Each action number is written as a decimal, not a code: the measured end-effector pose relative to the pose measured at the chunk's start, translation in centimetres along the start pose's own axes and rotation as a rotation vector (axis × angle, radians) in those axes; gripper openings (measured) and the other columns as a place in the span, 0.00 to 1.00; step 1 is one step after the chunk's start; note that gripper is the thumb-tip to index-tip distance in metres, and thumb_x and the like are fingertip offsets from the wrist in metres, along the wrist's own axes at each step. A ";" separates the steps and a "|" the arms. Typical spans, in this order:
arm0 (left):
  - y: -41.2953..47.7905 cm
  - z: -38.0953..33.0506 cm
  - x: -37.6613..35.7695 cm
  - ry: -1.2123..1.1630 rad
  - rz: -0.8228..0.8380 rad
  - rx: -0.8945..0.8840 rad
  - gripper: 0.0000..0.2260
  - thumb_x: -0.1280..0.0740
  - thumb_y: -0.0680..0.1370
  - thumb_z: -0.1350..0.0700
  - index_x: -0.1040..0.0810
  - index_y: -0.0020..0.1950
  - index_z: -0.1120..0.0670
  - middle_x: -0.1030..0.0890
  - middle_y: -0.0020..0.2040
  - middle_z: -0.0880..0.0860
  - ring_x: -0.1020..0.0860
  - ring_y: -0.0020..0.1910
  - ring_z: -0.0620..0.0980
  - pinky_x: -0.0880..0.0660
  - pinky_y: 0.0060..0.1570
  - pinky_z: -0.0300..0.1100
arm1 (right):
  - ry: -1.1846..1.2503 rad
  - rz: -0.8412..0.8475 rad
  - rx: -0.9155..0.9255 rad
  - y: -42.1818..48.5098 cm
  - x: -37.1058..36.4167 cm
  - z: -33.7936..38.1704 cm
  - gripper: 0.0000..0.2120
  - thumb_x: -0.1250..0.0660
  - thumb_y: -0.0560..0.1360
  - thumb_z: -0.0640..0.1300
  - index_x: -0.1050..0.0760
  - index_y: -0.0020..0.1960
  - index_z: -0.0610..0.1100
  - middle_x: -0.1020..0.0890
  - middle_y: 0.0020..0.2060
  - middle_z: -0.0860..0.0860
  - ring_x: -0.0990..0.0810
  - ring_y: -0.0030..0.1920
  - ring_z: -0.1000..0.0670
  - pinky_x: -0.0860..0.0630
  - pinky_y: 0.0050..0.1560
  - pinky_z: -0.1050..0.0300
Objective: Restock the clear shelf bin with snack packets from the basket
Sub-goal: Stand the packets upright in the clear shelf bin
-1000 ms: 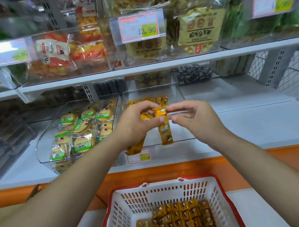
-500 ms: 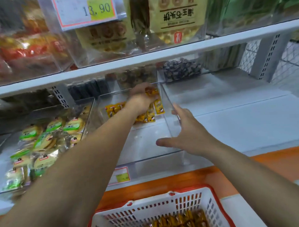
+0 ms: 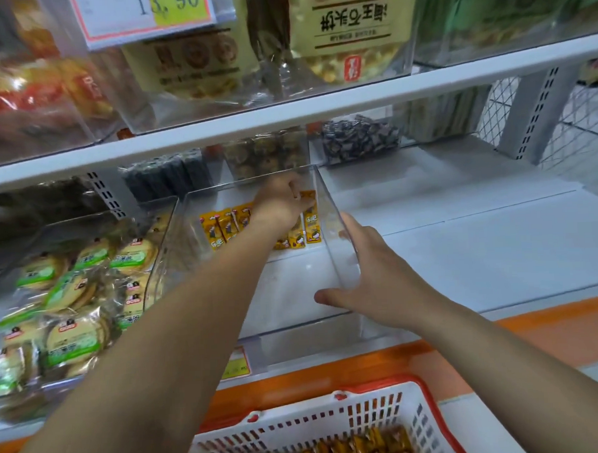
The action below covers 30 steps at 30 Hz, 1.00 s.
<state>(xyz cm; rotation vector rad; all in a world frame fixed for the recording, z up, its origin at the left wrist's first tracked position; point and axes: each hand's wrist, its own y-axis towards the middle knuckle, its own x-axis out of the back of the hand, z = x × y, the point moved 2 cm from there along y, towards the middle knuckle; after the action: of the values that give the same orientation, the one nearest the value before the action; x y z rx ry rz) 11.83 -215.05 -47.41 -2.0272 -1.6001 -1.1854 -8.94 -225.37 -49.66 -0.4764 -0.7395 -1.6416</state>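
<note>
On the white shelf, my left hand pinches yellow snack packets at the far right of the clear bin. My right hand, fingers straight, braces its right wall. The packets look light and slippery, so I'd grip their tops. The basket sits nearest.

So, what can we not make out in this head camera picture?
Head view only:
- Left hand: fingertips behind its own knuckles, so grip on yellow packets unclear.
- Basket: cut by bottom edge, contents partly unseen.
- Price label under clear bin: partly behind left forearm, blurred.
</note>
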 end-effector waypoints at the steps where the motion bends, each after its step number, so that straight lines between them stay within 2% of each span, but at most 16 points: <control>1: -0.5 -0.4 0.8 -0.047 -0.019 0.001 0.08 0.25 0.75 0.57 0.21 0.51 0.50 0.21 0.45 0.47 0.22 0.44 0.50 0.27 0.41 0.40 | -0.009 0.006 -0.006 0.0 0.1 0.0 0.53 0.27 0.60 0.68 0.55 0.75 0.66 0.36 0.60 0.60 0.26 0.59 0.52 0.26 0.56 0.53; 4: -3.5 -1.6 4.0 -0.129 -0.024 -0.042 0.09 0.29 0.76 0.62 0.20 0.53 0.51 0.21 0.48 0.44 0.22 0.51 0.47 0.28 0.45 0.32 | -0.033 -0.036 -0.055 -0.4 0.6 0.4 0.50 0.25 0.66 0.64 0.50 0.79 0.56 0.36 0.68 0.55 0.28 0.66 0.50 0.27 0.64 0.49; 6: -6.5 -2.3 5.9 -0.252 0.050 -0.043 0.12 0.32 0.77 0.67 0.22 0.54 0.51 0.22 0.46 0.43 0.23 0.47 0.45 0.29 0.41 0.26 | -0.038 -0.173 -0.055 -0.8 1.5 1.3 0.43 0.25 0.70 0.60 0.42 0.77 0.51 0.33 0.69 0.53 0.29 0.67 0.49 0.28 0.65 0.47; 8: -9.9 -2.8 7.4 -0.474 0.122 -0.023 0.15 0.31 0.76 0.71 0.22 0.53 0.51 0.20 0.46 0.47 0.21 0.46 0.46 0.25 0.44 0.31 | -0.027 -0.328 0.029 -1.3 2.4 3.0 0.31 0.26 0.72 0.55 0.31 0.71 0.50 0.27 0.63 0.53 0.26 0.63 0.48 0.27 0.62 0.48; 10: -13.1 -3.6 8.8 -0.696 0.143 -0.014 0.15 0.30 0.76 0.71 0.21 0.54 0.51 0.18 0.49 0.52 0.18 0.50 0.51 0.21 0.48 0.40 | 0.017 -0.391 0.139 -2.1 2.8 5.1 0.19 0.28 0.73 0.52 0.24 0.63 0.52 0.22 0.55 0.56 0.23 0.56 0.51 0.26 0.54 0.55; 11: -14.4 -4.1 9.4 -0.786 0.148 -0.017 0.14 0.31 0.77 0.71 0.21 0.54 0.53 0.18 0.49 0.53 0.17 0.52 0.53 0.21 0.48 0.42 | 0.057 -0.373 0.168 -2.6 2.8 6.1 0.15 0.30 0.74 0.52 0.23 0.60 0.54 0.20 0.51 0.58 0.22 0.53 0.54 0.27 0.50 0.60; 13: -16.4 -4.9 10.3 -0.923 0.159 -0.018 0.12 0.33 0.78 0.71 0.21 0.56 0.56 0.16 0.47 0.53 0.17 0.49 0.53 0.21 0.46 0.41 | 0.190 -0.226 0.161 -3.4 2.2 7.7 0.14 0.32 0.76 0.51 0.26 0.62 0.58 0.18 0.46 0.61 0.21 0.48 0.59 0.28 0.45 0.67; 15: -18.0 -5.7 10.9 -0.988 0.155 -0.009 0.11 0.34 0.79 0.70 0.20 0.57 0.57 0.16 0.46 0.53 0.21 0.48 0.56 0.24 0.48 0.45 | 0.408 0.002 0.105 -4.2 1.4 8.9 0.21 0.34 0.79 0.50 0.32 0.70 0.59 0.18 0.45 0.60 0.19 0.44 0.59 0.24 0.46 0.64; 17: -19.2 -6.1 11.4 -0.974 0.126 -0.018 0.09 0.32 0.79 0.67 0.19 0.56 0.57 0.15 0.46 0.53 0.21 0.49 0.56 0.24 0.51 0.49 | 0.531 0.128 0.078 -4.8 1.0 9.7 0.28 0.30 0.78 0.48 0.37 0.74 0.57 0.19 0.52 0.56 0.16 0.47 0.55 0.19 0.48 0.56; 19: -20.0 -6.4 12.0 -0.974 0.108 -0.014 0.08 0.31 0.79 0.64 0.19 0.57 0.57 0.14 0.48 0.54 0.18 0.50 0.54 0.21 0.55 0.51 | 0.564 0.109 0.084 -5.2 1.4 10.4 0.25 0.28 0.76 0.42 0.32 0.70 0.51 0.21 0.57 0.50 0.14 0.47 0.50 0.18 0.46 0.56; 22: -20.8 -6.1 13.0 -1.043 0.155 0.043 0.10 0.34 0.81 0.60 0.20 0.61 0.55 0.13 0.54 0.53 0.15 0.55 0.51 0.18 0.57 0.46 | 0.845 0.140 -0.009 -5.5 2.2 10.7 0.14 0.33 0.79 0.37 0.27 0.64 0.44 0.18 0.55 0.43 0.13 0.46 0.44 0.17 0.45 0.56; 25: -21.4 -5.6 13.7 -0.961 0.196 0.039 0.10 0.34 0.82 0.59 0.20 0.63 0.53 0.13 0.57 0.52 0.15 0.56 0.51 0.18 0.52 0.43 | 0.820 0.210 -0.041 -5.9 2.6 10.5 0.13 0.35 0.80 0.40 0.26 0.64 0.46 0.14 0.51 0.47 0.14 0.48 0.46 0.18 0.46 0.53; 27: -21.5 -5.5 13.9 -0.857 0.173 0.023 0.10 0.33 0.82 0.58 0.20 0.63 0.52 0.13 0.57 0.51 0.15 0.54 0.50 0.19 0.46 0.39 | 0.748 0.223 -0.045 -6.0 2.4 10.5 0.12 0.35 0.81 0.43 0.26 0.63 0.47 0.13 0.49 0.50 0.15 0.46 0.49 0.21 0.45 0.54; 30: -21.4 -5.5 13.6 -0.817 0.139 0.060 0.10 0.31 0.81 0.57 0.19 0.63 0.54 0.13 0.55 0.54 0.16 0.50 0.49 0.22 0.41 0.36 | 0.698 0.128 -0.099 -6.0 2.2 10.4 0.10 0.37 0.82 0.51 0.20 0.57 0.49 0.14 0.41 0.56 0.18 0.44 0.51 0.23 0.47 0.54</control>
<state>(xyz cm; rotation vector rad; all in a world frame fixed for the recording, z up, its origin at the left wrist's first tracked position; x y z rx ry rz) -9.36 -202.52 -39.17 -2.7081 -1.7135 -0.2284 -16.15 -219.20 -41.94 0.0011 -0.1059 -1.5811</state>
